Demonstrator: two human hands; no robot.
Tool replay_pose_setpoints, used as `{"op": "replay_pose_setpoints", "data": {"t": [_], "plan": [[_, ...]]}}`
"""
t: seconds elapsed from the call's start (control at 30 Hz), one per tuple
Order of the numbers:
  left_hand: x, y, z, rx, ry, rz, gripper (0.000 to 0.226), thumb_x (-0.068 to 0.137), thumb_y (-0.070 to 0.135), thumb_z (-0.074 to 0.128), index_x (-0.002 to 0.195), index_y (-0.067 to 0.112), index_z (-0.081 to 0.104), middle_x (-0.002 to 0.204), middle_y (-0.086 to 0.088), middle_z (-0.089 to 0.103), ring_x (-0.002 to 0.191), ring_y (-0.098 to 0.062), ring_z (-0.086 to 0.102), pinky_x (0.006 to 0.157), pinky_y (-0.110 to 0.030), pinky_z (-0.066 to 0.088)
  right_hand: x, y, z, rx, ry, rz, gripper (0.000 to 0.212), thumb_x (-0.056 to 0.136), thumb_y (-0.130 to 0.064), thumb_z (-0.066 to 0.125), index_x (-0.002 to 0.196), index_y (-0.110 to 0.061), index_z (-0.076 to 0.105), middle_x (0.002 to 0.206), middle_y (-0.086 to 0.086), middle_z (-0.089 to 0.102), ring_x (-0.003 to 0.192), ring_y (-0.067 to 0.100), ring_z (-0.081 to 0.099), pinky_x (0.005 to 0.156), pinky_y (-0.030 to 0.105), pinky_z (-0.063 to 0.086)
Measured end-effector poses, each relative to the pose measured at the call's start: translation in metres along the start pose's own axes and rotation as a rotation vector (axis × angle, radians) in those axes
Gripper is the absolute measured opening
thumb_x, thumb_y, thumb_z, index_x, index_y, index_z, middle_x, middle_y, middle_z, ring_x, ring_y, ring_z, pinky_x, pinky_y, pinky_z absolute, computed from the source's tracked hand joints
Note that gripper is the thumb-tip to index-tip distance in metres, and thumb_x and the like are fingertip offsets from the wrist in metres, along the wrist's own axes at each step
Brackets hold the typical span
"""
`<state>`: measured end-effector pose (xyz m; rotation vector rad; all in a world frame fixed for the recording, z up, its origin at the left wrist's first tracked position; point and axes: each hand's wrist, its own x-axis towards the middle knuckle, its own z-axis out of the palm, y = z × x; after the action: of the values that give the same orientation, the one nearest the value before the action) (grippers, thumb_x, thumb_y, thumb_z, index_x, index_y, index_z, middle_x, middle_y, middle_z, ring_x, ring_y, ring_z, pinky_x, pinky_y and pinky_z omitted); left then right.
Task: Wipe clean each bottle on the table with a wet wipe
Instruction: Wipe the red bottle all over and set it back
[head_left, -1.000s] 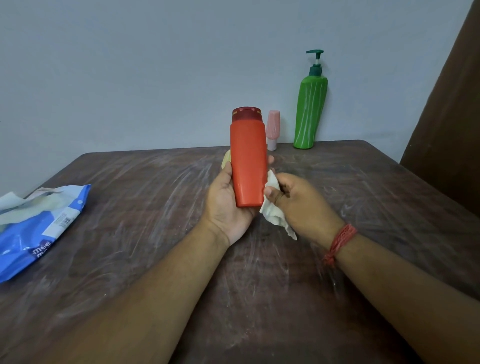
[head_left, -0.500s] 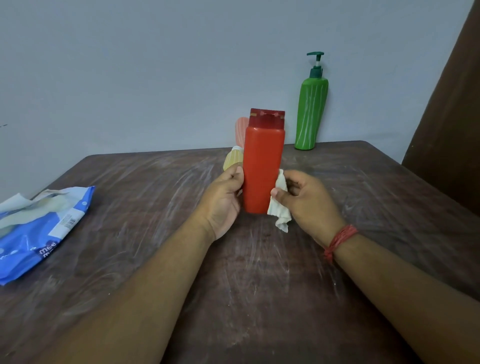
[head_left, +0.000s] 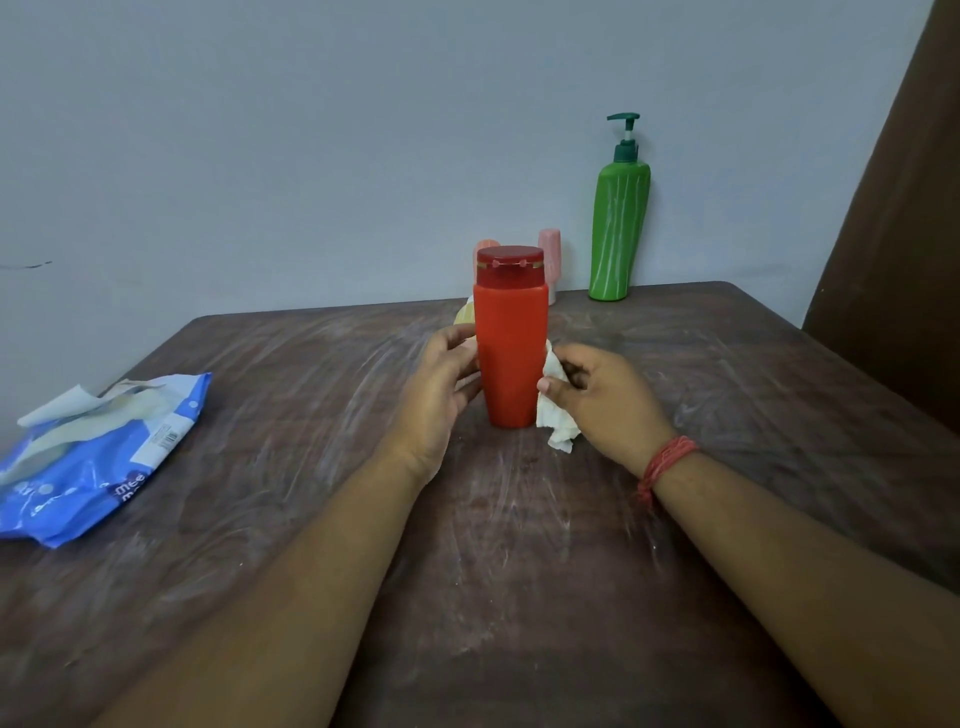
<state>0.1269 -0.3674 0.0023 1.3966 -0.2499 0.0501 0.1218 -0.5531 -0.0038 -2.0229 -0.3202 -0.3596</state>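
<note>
A red bottle (head_left: 510, 358) with a dark red cap stands upright on the brown table (head_left: 291, 415), near its middle. My left hand (head_left: 441, 389) grips the bottle's left side, thumb in front and fingers behind. My right hand (head_left: 597, 400) pinches a crumpled white wet wipe (head_left: 557, 421) against the bottle's lower right side. A tall green pump bottle (head_left: 619, 234) stands at the back by the wall, with a small pink bottle (head_left: 549, 254) to its left. A yellow bottle with a pink cap (head_left: 463, 314) is mostly hidden behind the red one.
A blue pack of wet wipes (head_left: 98, 457) lies open at the table's left edge. A dark brown panel (head_left: 893, 208) rises along the right side. The wall stands right behind the table's far edge.
The red bottle, held up in the air a second ago, has come down and now stands on the table. Both hands moved down and away from me with it.
</note>
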Motion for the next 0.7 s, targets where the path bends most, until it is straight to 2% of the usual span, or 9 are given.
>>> {"op": "replay_pose_setpoints", "data": {"t": [0.07, 0.13, 0.23, 0.3, 0.43, 0.5, 0.6, 0.7], "plan": [[-0.006, 0.001, 0.006, 0.307, 0.042, 0.009, 0.062, 0.088, 0.054, 0.064, 0.140, 0.026, 0.043, 0.140, 0.006, 0.054, 0.124, -0.012, 0.056, 0.106, -0.034, 0.046, 0.000, 0.001, -0.003, 0.045, -0.006, 0.013, 0.016, 0.096, -0.014, 0.062, 0.088, -0.025, 0.069, 0.078, -0.008, 0.071, 0.072, 0.014, 0.067, 0.068, 0.037, 0.056], [-0.010, 0.000, 0.014, 0.626, 0.074, 0.024, 0.071, 0.089, 0.051, 0.069, 0.145, 0.026, 0.032, 0.143, 0.006, 0.045, 0.123, -0.012, 0.052, 0.097, -0.030, 0.045, 0.000, 0.000, -0.006, 0.121, -0.001, 0.037, 0.015, 0.098, -0.013, 0.059, 0.097, -0.020, 0.072, 0.086, 0.002, 0.074, 0.075, 0.025, 0.071, 0.071, 0.049, 0.060], [-0.013, -0.006, 0.024, 0.771, 0.125, 0.074, 0.076, 0.085, 0.041, 0.076, 0.143, 0.019, 0.032, 0.138, 0.001, 0.038, 0.121, -0.016, 0.050, 0.097, -0.032, 0.048, 0.002, 0.000, -0.009, 0.227, 0.067, 0.083, 0.020, 0.098, -0.011, 0.058, 0.099, -0.026, 0.072, 0.095, 0.000, 0.076, 0.089, 0.018, 0.073, 0.084, 0.045, 0.059], [-0.014, -0.010, 0.030, 0.829, 0.178, 0.086, 0.076, 0.082, 0.037, 0.079, 0.140, 0.015, 0.035, 0.133, -0.001, 0.037, 0.117, -0.016, 0.048, 0.093, -0.029, 0.046, 0.005, 0.001, -0.013, 0.347, 0.110, 0.141, 0.023, 0.098, -0.010, 0.058, 0.097, -0.028, 0.072, 0.099, 0.000, 0.076, 0.096, 0.019, 0.072, 0.090, 0.045, 0.057], [-0.015, -0.015, 0.042, 0.941, 0.284, 0.121, 0.078, 0.081, 0.035, 0.082, 0.137, 0.014, 0.032, 0.133, -0.003, 0.037, 0.111, -0.015, 0.047, 0.090, -0.031, 0.048, 0.010, 0.006, -0.025, 0.539, 0.174, 0.255, 0.017, 0.099, -0.013, 0.058, 0.102, -0.019, 0.073, 0.100, 0.006, 0.076, 0.100, 0.026, 0.072, 0.089, 0.045, 0.058], [-0.014, -0.017, 0.047, 0.985, 0.317, 0.154, 0.078, 0.080, 0.034, 0.083, 0.135, 0.015, 0.032, 0.132, -0.004, 0.037, 0.110, -0.016, 0.048, 0.088, -0.031, 0.050, 0.010, 0.007, -0.028, 0.552, 0.173, 0.257, 0.016, 0.099, -0.016, 0.059, 0.106, -0.015, 0.074, 0.101, 0.007, 0.076, 0.101, 0.027, 0.071, 0.089, 0.047, 0.058], [-0.011, -0.018, 0.052, 1.027, 0.352, 0.177, 0.076, 0.080, 0.030, 0.083, 0.134, 0.014, 0.032, 0.131, -0.004, 0.037, 0.104, -0.014, 0.046, 0.081, -0.026, 0.043, 0.010, 0.004, -0.027, 0.528, 0.154, 0.235, 0.018, 0.099, -0.020, 0.059, 0.108, -0.015, 0.074, 0.102, 0.004, 0.076, 0.099, 0.022, 0.072, 0.091, 0.048, 0.057], [-0.009, -0.017, 0.049, 1.033, 0.359, 0.186, 0.072, 0.081, 0.025, 0.081, 0.134, 0.012, 0.033, 0.129, -0.005, 0.035, 0.108, -0.019, 0.049, 0.082, -0.028, 0.047, 0.009, -0.002, -0.022, 0.490, 0.136, 0.194, 0.019, 0.100, -0.021, 0.058, 0.110, -0.014, 0.073, 0.101, 0.003, 0.076, 0.097, 0.020, 0.072, 0.090, 0.046, 0.057]]}}
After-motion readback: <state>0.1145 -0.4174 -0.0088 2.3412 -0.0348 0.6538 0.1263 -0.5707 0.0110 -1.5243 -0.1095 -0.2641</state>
